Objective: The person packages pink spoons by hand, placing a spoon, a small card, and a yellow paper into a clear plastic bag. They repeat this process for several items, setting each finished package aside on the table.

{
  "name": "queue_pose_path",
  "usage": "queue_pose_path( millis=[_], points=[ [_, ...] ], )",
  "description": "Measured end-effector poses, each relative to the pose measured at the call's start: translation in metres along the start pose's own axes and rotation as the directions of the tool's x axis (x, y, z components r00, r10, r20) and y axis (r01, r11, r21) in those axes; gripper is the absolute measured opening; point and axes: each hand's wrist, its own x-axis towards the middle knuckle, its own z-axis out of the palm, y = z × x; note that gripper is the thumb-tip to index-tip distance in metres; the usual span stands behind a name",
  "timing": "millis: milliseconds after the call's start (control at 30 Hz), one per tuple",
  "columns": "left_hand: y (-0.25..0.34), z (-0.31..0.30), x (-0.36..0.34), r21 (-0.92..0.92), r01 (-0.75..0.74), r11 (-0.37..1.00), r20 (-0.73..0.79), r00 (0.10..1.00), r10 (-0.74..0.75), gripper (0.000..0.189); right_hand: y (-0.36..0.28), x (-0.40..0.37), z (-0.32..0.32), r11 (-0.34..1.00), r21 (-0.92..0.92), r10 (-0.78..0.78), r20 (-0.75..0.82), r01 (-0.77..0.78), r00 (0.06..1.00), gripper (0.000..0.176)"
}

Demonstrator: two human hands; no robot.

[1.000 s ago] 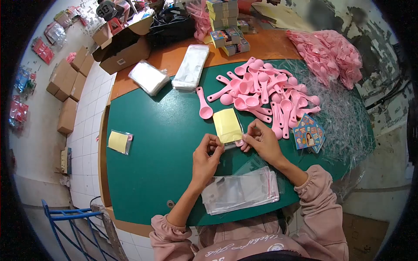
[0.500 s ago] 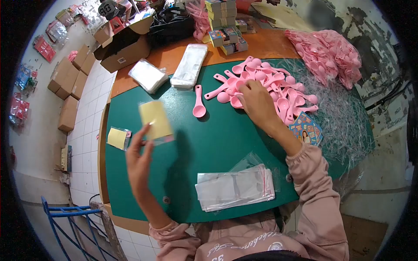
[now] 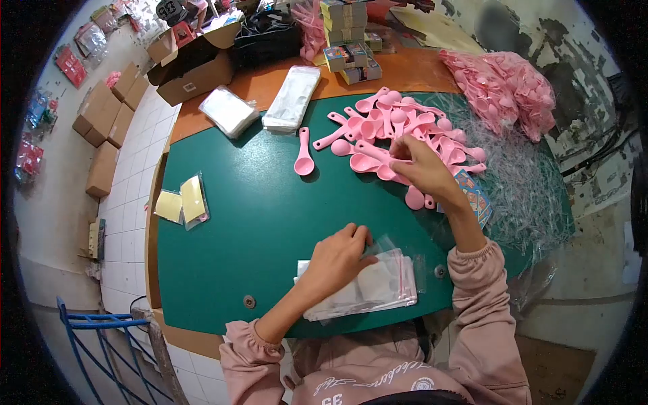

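My left hand (image 3: 341, 253) is over a stack of clear plastic bags (image 3: 391, 287) near the table's front edge. Its fingers are bent, with the thumb apart, beside the bags' upper corner. At the pile of pink plastic spoons (image 3: 398, 118), the fingers of my right hand (image 3: 425, 165) close on a pink spoon (image 3: 371, 150); the hand partly hides it. A single pink spoon (image 3: 304, 162) lies apart, left of the pile. Two clear packets with yellow cards, one a left packet (image 3: 169, 206) and one a right packet (image 3: 194, 199), lie overlapping at the table's left.
Colourful printed cards (image 3: 474, 199) lie beneath my right wrist. Crumpled clear wrap (image 3: 520, 196) covers the right side, below bagged pink spoons (image 3: 506, 94). At the back are a white bag stack (image 3: 229, 113), long clear sleeves (image 3: 292, 101), banded card stacks (image 3: 351, 61) and an open carton (image 3: 196, 74).
My left hand has set the yellow-card packet beside the other one and moved right to the bags. My right hand has shifted slightly toward me, moving spoons at the pile's near edge.
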Motion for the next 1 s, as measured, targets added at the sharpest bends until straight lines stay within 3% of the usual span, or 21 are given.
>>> queue_pose_path(
  millis=[33, 67, 100, 133, 167, 200, 267, 367, 467, 533, 633, 767, 833, 1000],
  points=[
    [-0.002, 0.002, 0.006, -0.121, -0.019, 0.992, 0.068, 0.997, 0.028, 0.022, -0.004, -0.009, -0.001, 0.958, 0.285, 0.023, 0.062, -0.040, 0.998, 0.025],
    [-0.007, -0.002, 0.010, -0.121, -0.020, 0.992, 0.067, 0.997, 0.029, 0.022, -0.005, -0.015, -0.001, 0.833, 0.545, 0.025, 0.126, -0.090, 0.992, 0.026],
    [-0.014, -0.009, 0.013, -0.306, -0.051, 0.951, 0.126, 0.988, 0.094, 0.019, 0.004, -0.016, 0.002, 0.750, 0.656, -0.083, 0.216, -0.081, 0.973, 0.033],
    [-0.022, -0.014, 0.013, -0.480, -0.066, 0.875, 0.172, 0.971, 0.167, 0.017, 0.002, -0.019, 0.007, 0.748, 0.659, -0.089, 0.215, -0.078, 0.972, 0.033],
    [-0.034, -0.007, 0.013, -0.631, -0.130, 0.765, 0.062, 0.974, 0.217, 0.014, -0.001, -0.023, 0.014, 0.670, 0.740, -0.116, 0.191, -0.065, 0.975, 0.033],
    [-0.041, -0.008, 0.014, -0.625, -0.127, 0.770, 0.066, 0.975, 0.214, 0.014, -0.003, -0.026, 0.020, 0.582, 0.812, -0.139, 0.162, -0.052, 0.977, 0.033],
    [-0.052, -0.010, 0.017, -0.908, 0.070, 0.413, 0.124, 0.987, 0.105, 0.014, 0.005, -0.031, 0.030, 0.575, 0.815, -0.075, 0.144, -0.075, 0.987, 0.027],
    [-0.050, -0.017, 0.022, -0.910, 0.110, 0.399, 0.113, 0.993, -0.015, 0.018, 0.007, -0.034, 0.035, 0.622, 0.772, 0.048, 0.130, -0.131, 0.990, 0.029],
    [-0.047, -0.017, 0.022, -0.915, 0.131, 0.382, 0.094, 0.989, -0.114, 0.023, 0.007, -0.034, 0.039, 0.868, 0.466, -0.139, -0.097, 0.168, 0.986, 0.036],
    [-0.049, -0.016, 0.023, -0.911, 0.128, 0.392, 0.078, 0.987, -0.140, 0.026, 0.007, -0.035, 0.035, 0.875, 0.461, -0.129, -0.078, 0.151, 0.989, 0.030],
    [-0.050, -0.014, 0.024, -0.924, 0.107, 0.366, 0.041, 0.982, -0.182, 0.028, -0.003, -0.037, 0.043, 0.717, 0.663, -0.050, -0.261, 0.217, 0.964, 0.024],
    [-0.050, -0.015, 0.024, -0.918, 0.116, 0.378, 0.032, 0.975, -0.220, 0.027, -0.005, -0.040, 0.046, 0.705, 0.666, -0.061, -0.286, 0.244, 0.956, 0.020],
    [-0.052, -0.014, 0.024, -0.918, 0.127, 0.377, 0.042, 0.973, -0.227, 0.027, 0.002, -0.041, 0.044, 0.833, 0.496, -0.129, -0.259, 0.246, 0.957, 0.019],
    [-0.048, -0.016, 0.024, -0.902, 0.113, 0.417, 0.010, 0.970, -0.243, 0.030, -0.004, -0.042, 0.045, 0.795, 0.539, -0.085, -0.356, 0.279, 0.931, 0.016]
  ],
)
